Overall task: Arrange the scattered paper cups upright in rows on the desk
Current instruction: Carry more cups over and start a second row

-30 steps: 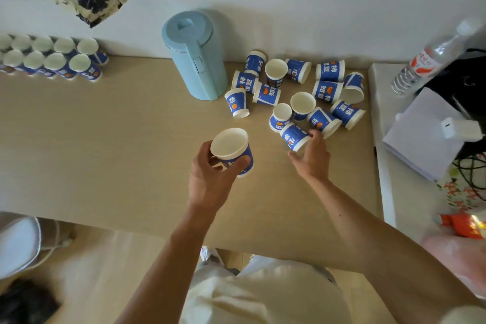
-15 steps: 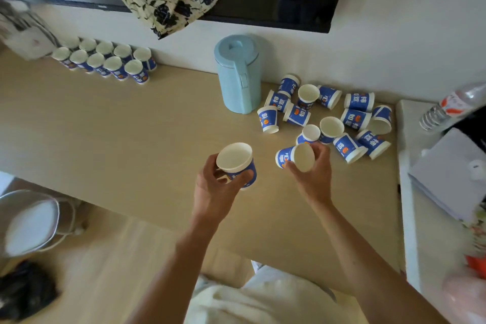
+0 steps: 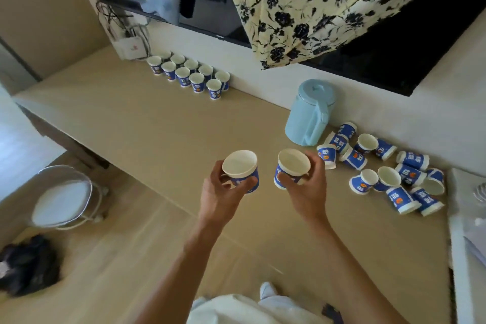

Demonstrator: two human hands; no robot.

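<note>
My left hand (image 3: 219,196) grips a blue-and-white paper cup (image 3: 241,169) upright, above the desk's front part. My right hand (image 3: 306,189) grips a second paper cup (image 3: 292,167), mouth up and slightly tilted, beside the first. Two rows of several upright cups (image 3: 190,75) stand at the far left of the wooden desk (image 3: 163,126), along the wall. A scattered pile of cups (image 3: 389,168), most lying on their sides, covers the desk's right end.
A light blue lidded jug (image 3: 309,113) stands by the wall, left of the pile. A floral cloth (image 3: 328,2) hangs over a dark screen (image 3: 394,60) above. A white round stool (image 3: 63,197) stands left of the desk's front edge. A white surface (image 3: 465,218) borders the desk's right end.
My right hand picked a cup out of the pile, turned it mouth up and brought it beside the left hand's cup. The view swung left, so the rows now sit nearer the middle.
</note>
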